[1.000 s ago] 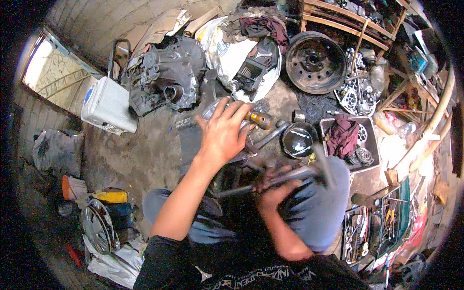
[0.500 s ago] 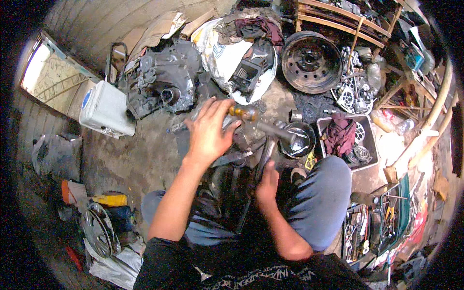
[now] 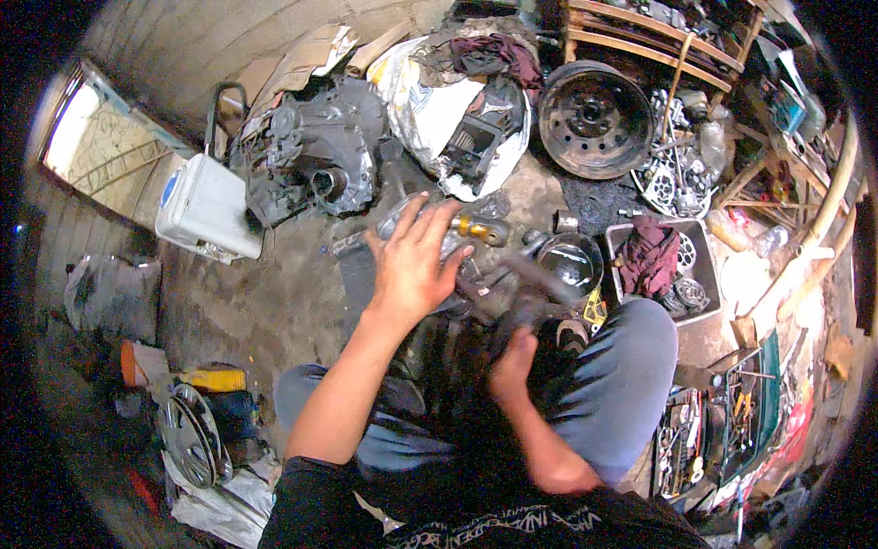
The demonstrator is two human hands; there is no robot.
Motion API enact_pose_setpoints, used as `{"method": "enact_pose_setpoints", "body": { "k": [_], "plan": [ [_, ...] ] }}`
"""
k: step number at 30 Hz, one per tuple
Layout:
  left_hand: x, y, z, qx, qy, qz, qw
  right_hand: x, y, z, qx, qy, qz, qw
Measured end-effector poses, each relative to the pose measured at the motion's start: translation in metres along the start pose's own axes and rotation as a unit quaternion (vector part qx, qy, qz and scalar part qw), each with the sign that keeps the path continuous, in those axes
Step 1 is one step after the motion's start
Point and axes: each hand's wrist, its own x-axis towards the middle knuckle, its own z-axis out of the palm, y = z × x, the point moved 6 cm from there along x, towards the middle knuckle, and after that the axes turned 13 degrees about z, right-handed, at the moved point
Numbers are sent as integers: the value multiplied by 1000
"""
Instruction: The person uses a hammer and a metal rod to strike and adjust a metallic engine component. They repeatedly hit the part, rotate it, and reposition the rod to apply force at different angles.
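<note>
My left hand (image 3: 412, 261) reaches over the dark metal parts in front of me, palm down with its fingers spread. Next to its fingertips lies a cylindrical piece with a yellow band (image 3: 480, 229); whether the hand touches it I cannot tell. In my right hand (image 3: 515, 361), fingers closed around the handle, is a hammer (image 3: 541, 279), smeared by motion. Its head hangs just in front of a round dark pan (image 3: 572, 263) with liquid in it. Part of the work between my knees is hidden behind my hands and the hammer.
A grey bin (image 3: 713, 274) holds a maroon rag and metal parts. An open toolbox (image 3: 754, 403) lies at the right. Beyond the hands stand a gearbox housing (image 3: 315, 151), a white sack (image 3: 425, 91) and a steel wheel (image 3: 594, 119). A white container (image 3: 206, 206) stands left.
The hammer has swung toward me and is more blurred. My left hand has shifted slightly right and nearer, and the yellow-banded piece shows more. The whole view has moved a little.
</note>
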Motion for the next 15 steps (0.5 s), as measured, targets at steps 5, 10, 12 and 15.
{"method": "enact_pose_setpoints", "body": {
  "k": [5, 10, 12, 15],
  "plan": [
    [-9, 0, 4, 13, 19, 27, 999, 28, -9, -23, 255, -69, 116, 958],
    [-16, -1, 4, -10, 79, 92, 993, 8, -72, -13, 250, -96, 98, 958],
    [-17, -3, 3, -42, 102, 102, 989, 10, -67, -16, 256, -82, 113, 957],
    [-23, -9, 8, -83, 148, 138, 976, 13, -63, -19, 268, -60, 101, 956]
  ]
}}
